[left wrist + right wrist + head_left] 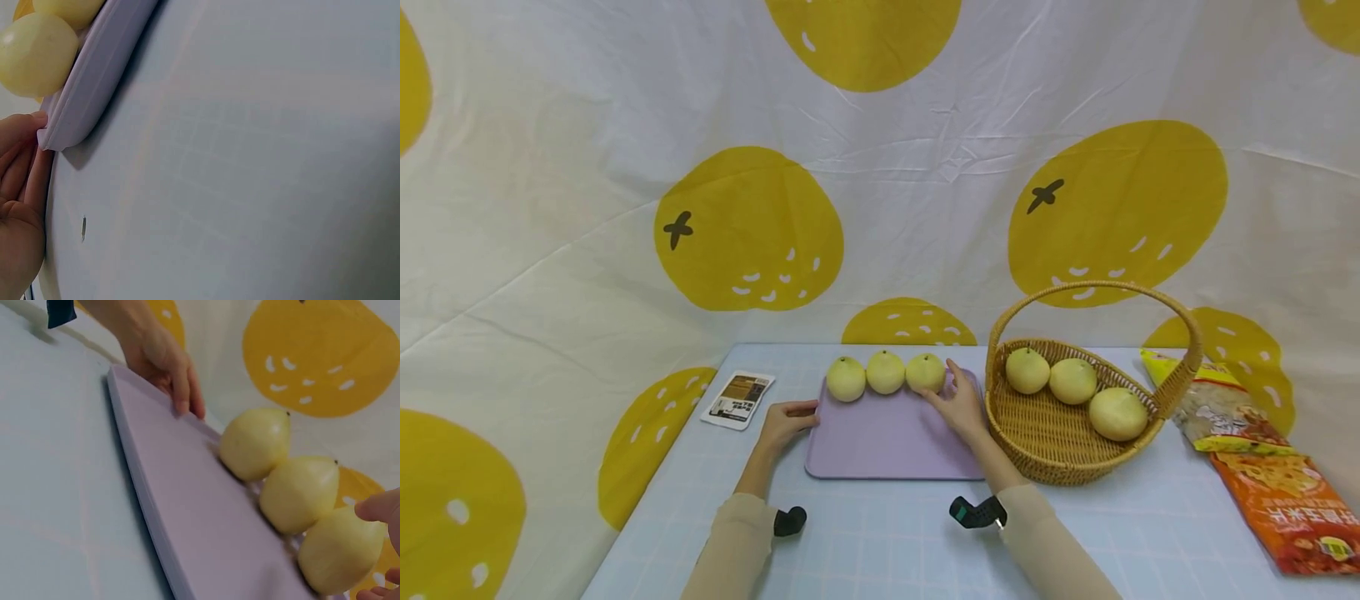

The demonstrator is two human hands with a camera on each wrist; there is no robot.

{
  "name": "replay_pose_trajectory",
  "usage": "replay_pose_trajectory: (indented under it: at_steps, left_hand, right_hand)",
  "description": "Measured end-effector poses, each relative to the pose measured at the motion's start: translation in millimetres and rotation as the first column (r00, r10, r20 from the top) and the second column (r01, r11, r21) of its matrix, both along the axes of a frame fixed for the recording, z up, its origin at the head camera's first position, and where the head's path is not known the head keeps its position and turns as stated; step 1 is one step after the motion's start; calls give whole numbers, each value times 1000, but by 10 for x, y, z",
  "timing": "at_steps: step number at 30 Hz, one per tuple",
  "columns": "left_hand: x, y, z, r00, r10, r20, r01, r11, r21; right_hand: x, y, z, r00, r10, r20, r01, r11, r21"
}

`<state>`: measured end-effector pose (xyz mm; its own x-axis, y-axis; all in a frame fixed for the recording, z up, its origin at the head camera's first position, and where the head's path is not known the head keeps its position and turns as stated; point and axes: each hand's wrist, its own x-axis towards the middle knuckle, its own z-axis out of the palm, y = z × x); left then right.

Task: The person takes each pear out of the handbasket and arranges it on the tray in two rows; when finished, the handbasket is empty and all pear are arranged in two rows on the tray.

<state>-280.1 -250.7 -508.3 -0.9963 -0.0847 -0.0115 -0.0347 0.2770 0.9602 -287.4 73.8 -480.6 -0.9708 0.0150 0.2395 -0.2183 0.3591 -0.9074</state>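
A mauve tray (895, 442) lies on the table with three pale yellow pomelos in a row along its far side: a left one (846, 380), a middle one (886, 372) and a right one (925, 372). My left hand (785, 427) grips the tray's left edge; in the left wrist view the thumb is on top of the rim and the fingers are below. My right hand (962, 408) is at the right pomelo, thumb tip at its near side and the other fingers spread apart beyond the tray's right end. In the right wrist view that thumb (378, 506) overlaps the fruit.
Right of the tray stands a wicker basket (1037, 454) with a tall handle, holding three more pomelos (1117, 414). Farther right lie a yellow-edged snack bag (1228, 412) and an orange snack bag (1292, 512). A white and brown packet (738, 400) lies at the left.
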Motion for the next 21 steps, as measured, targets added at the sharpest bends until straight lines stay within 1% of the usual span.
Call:
replay_pose_trajectory:
  at_steps: [3, 6, 8, 12, 14, 16, 21]
  left_hand:
    - [-1, 7, -4, 1000, 5, -1, -5, 1000, -3]
    - [3, 10, -4, 1000, 6, 0, -6, 1000, -6]
    - [7, 8, 1, 1000, 12, 3, -12, 1000, 0]
    - [7, 3, 5, 1000, 2, -8, -1, 1000, 8]
    - [6, 4, 4, 1000, 2, -9, -2, 1000, 11]
    - [4, 5, 4, 1000, 3, -7, -3, 1000, 8]
    - [0, 9, 5, 1000, 18, 14, -18, 1000, -9]
  right_hand:
    - [76, 22, 88, 998, 10, -62, -9, 1000, 30]
    - [175, 53, 210, 995, 45, -86, -42, 999, 31]
    - [243, 79, 307, 993, 67, -94, -66, 998, 18]
    - [354, 188, 458, 988, 103, -115, -108, 993, -41]
    - [395, 273, 501, 984, 131, -120, -141, 987, -80]
    - [429, 375, 522, 978, 170, -117, -182, 979, -97]
    - [496, 683, 528, 948, 293, -126, -304, 949, -87]
